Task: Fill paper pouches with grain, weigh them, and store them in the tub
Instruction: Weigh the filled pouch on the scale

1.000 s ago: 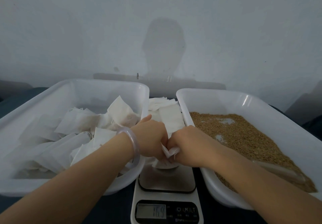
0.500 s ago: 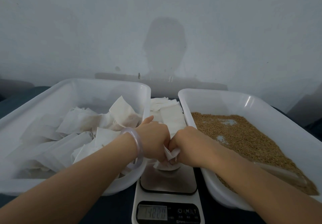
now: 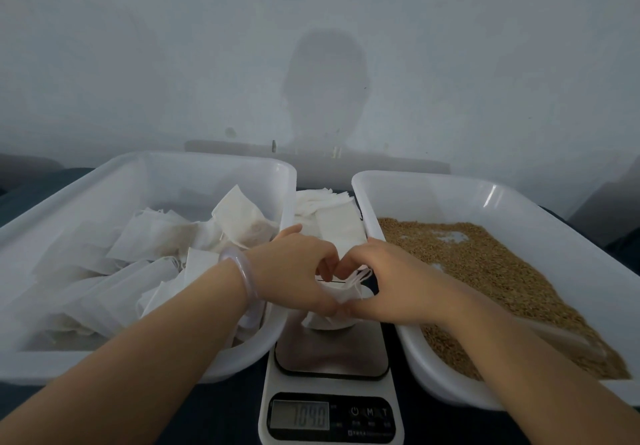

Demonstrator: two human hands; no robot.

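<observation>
Dark counter [image 3: 228,413], scale [image 3: 330,358] central; left hand [image 3: 294,271] and right hand [image 3: 391,282] fingers pinch one filled pouch [image 3: 341,294] atop scale. Tub [image 3: 104,185] left of scale holds many; storing pending.

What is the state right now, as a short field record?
left hand: grips pouch top
right hand: grips the same top, opposite side
pouch: white, upright, appears to rest on scale
scale: display lit, digits too blurred to trust
left tub: filled pouches
right tub: grain
spare pouches: stacked between tubs
</observation>
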